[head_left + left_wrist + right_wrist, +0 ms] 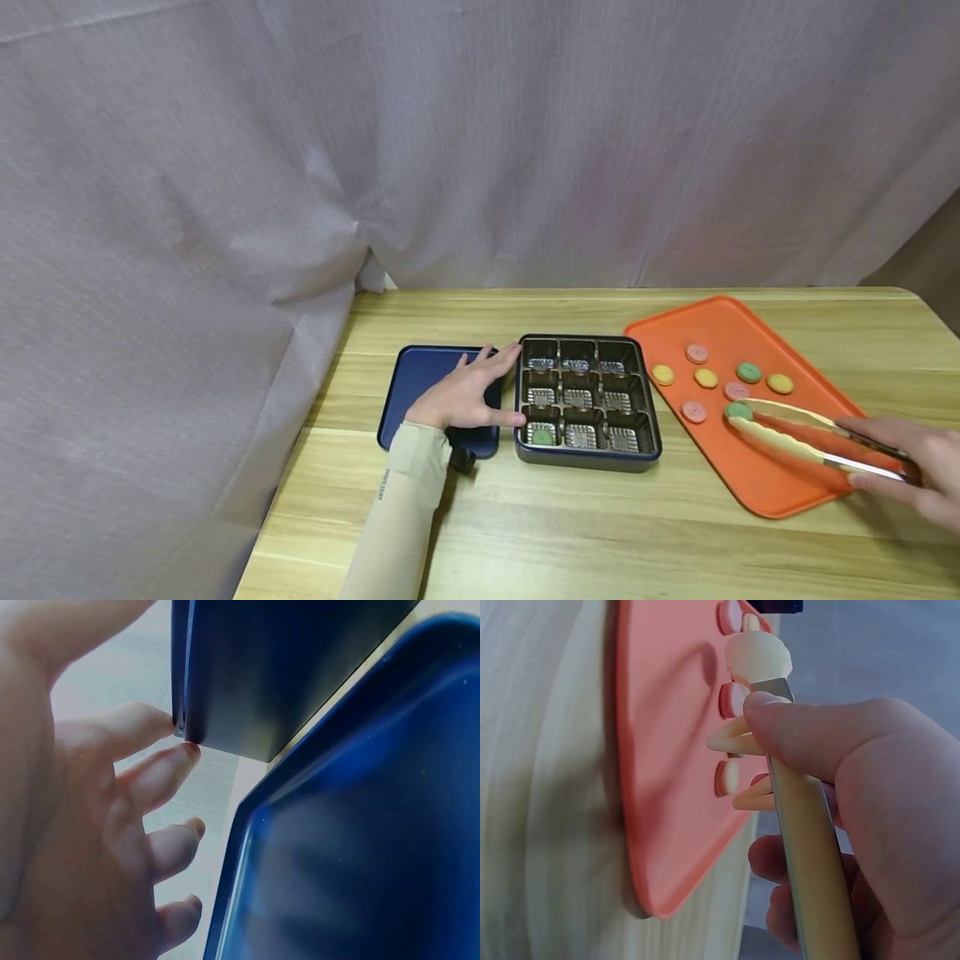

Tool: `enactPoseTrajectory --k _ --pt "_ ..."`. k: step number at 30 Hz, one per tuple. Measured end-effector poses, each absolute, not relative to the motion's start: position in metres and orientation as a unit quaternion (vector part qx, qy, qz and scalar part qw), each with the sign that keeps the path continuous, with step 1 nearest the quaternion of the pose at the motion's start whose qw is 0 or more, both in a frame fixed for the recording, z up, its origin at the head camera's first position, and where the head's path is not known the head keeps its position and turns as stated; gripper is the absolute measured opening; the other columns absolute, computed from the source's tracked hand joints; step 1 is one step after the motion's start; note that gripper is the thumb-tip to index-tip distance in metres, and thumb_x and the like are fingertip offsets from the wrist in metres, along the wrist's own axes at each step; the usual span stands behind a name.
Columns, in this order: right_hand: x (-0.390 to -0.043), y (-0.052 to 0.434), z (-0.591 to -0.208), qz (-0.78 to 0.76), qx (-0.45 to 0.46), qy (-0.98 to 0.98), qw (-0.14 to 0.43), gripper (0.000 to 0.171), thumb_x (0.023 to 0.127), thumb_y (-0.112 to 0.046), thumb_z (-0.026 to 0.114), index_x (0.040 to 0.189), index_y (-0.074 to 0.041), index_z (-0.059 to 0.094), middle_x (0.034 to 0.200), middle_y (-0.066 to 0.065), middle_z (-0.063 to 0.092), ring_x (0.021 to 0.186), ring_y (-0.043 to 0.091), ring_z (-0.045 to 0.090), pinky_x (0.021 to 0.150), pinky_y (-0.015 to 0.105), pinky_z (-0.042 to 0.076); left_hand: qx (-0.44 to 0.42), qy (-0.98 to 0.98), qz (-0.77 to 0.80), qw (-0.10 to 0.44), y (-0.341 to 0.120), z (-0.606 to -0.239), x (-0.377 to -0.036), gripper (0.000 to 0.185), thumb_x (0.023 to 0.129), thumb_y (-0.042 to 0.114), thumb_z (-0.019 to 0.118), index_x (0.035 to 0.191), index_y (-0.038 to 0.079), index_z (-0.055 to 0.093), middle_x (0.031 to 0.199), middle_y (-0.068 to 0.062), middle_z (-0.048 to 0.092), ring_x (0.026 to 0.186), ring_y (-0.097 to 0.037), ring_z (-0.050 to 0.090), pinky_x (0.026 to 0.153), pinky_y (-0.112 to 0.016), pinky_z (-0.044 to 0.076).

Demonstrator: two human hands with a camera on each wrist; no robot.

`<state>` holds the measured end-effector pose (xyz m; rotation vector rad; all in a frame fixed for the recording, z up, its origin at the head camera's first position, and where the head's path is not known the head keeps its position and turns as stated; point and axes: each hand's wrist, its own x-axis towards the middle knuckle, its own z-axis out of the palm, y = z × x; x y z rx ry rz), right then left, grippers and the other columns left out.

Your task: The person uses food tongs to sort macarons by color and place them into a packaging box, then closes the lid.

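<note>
My right hand holds a pair of tongs with cream-coloured tips and metal handles. In the head view, the tips stand on either side of a green macaron on the orange tray; whether they squeeze it I cannot tell. With fingers spread, my left hand touches the left side of a dark blue box at thumb and index finger. A black insert with several square compartments fills the box. Another green macaron lies in its near left compartment.
Pink, yellow and green macarons lie scattered on the tray, which sits close to the box's right side. A dark blue lid lies left of the box, partly under my left hand. A grey curtain hangs behind the wooden table.
</note>
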<state>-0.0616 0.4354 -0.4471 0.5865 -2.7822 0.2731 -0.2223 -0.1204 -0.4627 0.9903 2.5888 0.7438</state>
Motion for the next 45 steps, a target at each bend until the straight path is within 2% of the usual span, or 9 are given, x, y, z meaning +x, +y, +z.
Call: enactPoseTrajectory --k 2,8,13,17,20,27,34,39,45 --pt "-0.066 0.435 -0.444 0.097 0.213 -0.96 0.151 0.083 0.052 -0.021 0.101 0.123 0.009 0.068 0.096 0.015 0.073 0.066 -0.011 0.041 0.053 0.011 0.03 0.342 0.894 0.257 0.135 -0.12 -0.463 -0.223 0.113 0.087 0.066 0.075 0.171 0.026 0.012 0.177 0.003 0.015 0.163 -0.035 0.007 0.128 -0.064 0.004" --pt "-0.073 0.431 -0.435 0.093 0.217 -0.959 0.158 0.08 0.05 -0.023 0.102 0.119 0.002 0.071 0.101 0.009 0.075 0.081 -0.01 0.055 0.066 0.002 0.035 0.342 0.893 0.259 0.137 -0.12 -0.463 -0.222 0.112 0.087 0.067 0.074 0.171 0.027 0.012 0.177 0.003 0.015 0.163 -0.035 0.007 0.128 -0.064 0.004" --pt "-0.078 0.422 -0.425 0.086 0.224 -0.959 0.152 0.076 0.056 -0.024 0.101 0.121 0.0 0.071 0.098 0.0 0.072 0.072 -0.012 0.044 0.059 0.007 0.029 0.341 0.893 0.261 0.135 -0.12 -0.463 -0.222 0.111 0.087 0.066 0.075 0.171 0.028 0.012 0.177 0.003 0.016 0.163 -0.035 0.007 0.128 -0.064 0.004" --pt "-0.084 0.413 -0.413 0.096 0.247 -0.952 0.151 0.075 0.062 -0.024 0.1 0.127 -0.002 0.07 0.077 -0.02 0.049 0.061 -0.011 0.033 0.052 0.011 0.022 0.341 0.894 0.259 0.134 -0.121 -0.464 -0.222 0.111 0.087 0.067 0.074 0.171 0.028 0.012 0.177 0.002 0.016 0.163 -0.035 0.007 0.128 -0.064 0.004" --pt "-0.089 0.403 -0.404 0.102 0.259 -0.949 0.145 0.074 0.066 -0.022 0.098 0.131 -0.003 0.069 0.071 -0.024 0.032 0.056 -0.01 0.025 0.05 0.013 0.019 0.342 0.893 0.259 0.134 -0.121 -0.464 -0.222 0.112 0.087 0.068 0.074 0.171 0.028 0.012 0.177 0.003 0.016 0.163 -0.035 0.007 0.128 -0.064 0.004" --pt "-0.102 0.383 -0.386 0.084 0.274 -0.948 0.136 0.071 0.069 -0.024 0.098 0.132 -0.008 0.068 0.072 -0.024 0.035 0.058 -0.009 0.026 0.054 0.014 0.02 0.343 0.894 0.257 0.131 -0.121 -0.464 -0.223 0.112 0.087 0.067 0.075 0.171 0.027 0.012 0.177 0.005 0.016 0.163 -0.034 0.007 0.128 -0.064 0.004" --pt "-0.11 0.364 -0.376 0.074 0.269 -0.954 0.114 0.065 0.075 -0.029 0.095 0.133 -0.015 0.068 0.105 -0.012 0.068 0.062 -0.01 0.035 0.058 0.02 0.032 0.349 0.894 0.254 0.123 -0.122 -0.464 -0.223 0.114 0.086 0.069 0.074 0.171 0.026 0.012 0.177 0.004 0.016 0.163 -0.035 0.008 0.128 -0.064 0.004" --pt "-0.118 0.346 -0.37 0.077 0.289 -0.949 0.105 0.061 0.08 -0.033 0.093 0.134 -0.017 0.069 0.104 -0.016 0.064 0.066 -0.009 0.039 0.059 0.024 0.038 0.345 0.894 0.255 0.128 -0.122 -0.464 -0.223 0.113 0.087 0.069 0.074 0.171 0.028 0.01 0.176 0.008 0.014 0.163 -0.034 0.008 0.128 -0.064 0.004" --pt "-0.128 0.32 -0.366 0.083 0.304 -0.945 0.087 0.066 0.085 -0.039 0.089 0.142 -0.018 0.066 0.09 -0.026 0.055 0.064 -0.008 0.037 0.059 0.023 0.036 0.341 0.894 0.259 0.13 -0.123 -0.463 -0.222 0.113 0.087 0.068 0.074 0.171 0.027 0.012 0.176 0.01 0.013 0.163 -0.034 0.007 0.129 -0.063 0.003"
